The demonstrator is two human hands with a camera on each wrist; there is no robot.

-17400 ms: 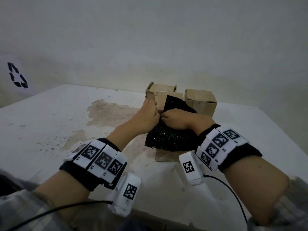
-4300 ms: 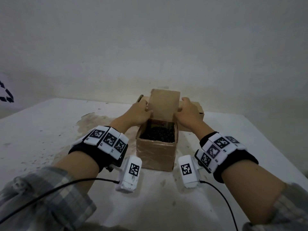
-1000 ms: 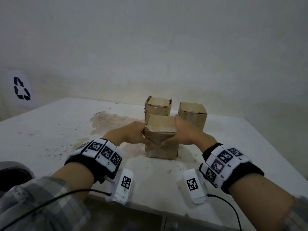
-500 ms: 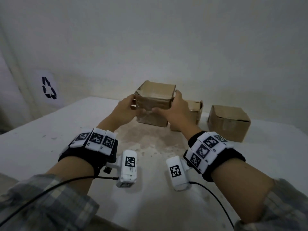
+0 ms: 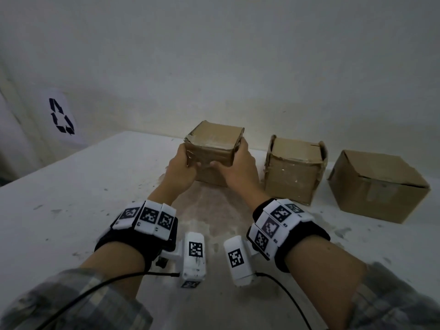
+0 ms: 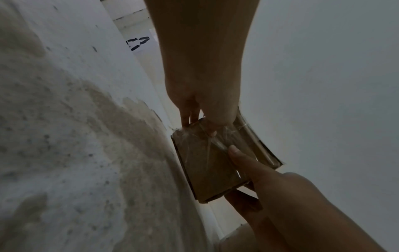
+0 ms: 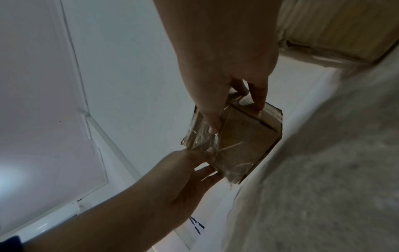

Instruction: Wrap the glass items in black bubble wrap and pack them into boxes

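A closed, taped cardboard box point(image 5: 214, 144) sits at the back of the white table point(image 5: 71, 210), leftmost of a row of three. My left hand point(image 5: 187, 163) grips its left side, with the thumb on the near face. My right hand point(image 5: 235, 163) grips its right side, also with the thumb on the front. In the left wrist view the left hand point(image 6: 200, 109) holds the box point(image 6: 205, 162) at one edge. In the right wrist view the right hand point(image 7: 224, 105) clasps the box point(image 7: 241, 145) from the other. Whatever is inside the box is hidden. No bubble wrap or glass shows.
Two more closed cardboard boxes stand to the right: a middle one point(image 5: 295, 170) and a wider one point(image 5: 376, 186). A wall runs close behind the row. A recycling sign point(image 5: 61, 116) hangs at the left. A brownish stain point(image 5: 214, 210) marks the table between my wrists.
Both hands lifted the closed box from in front of the other two, carried it back and to the left, and lowered it to the table beside them.
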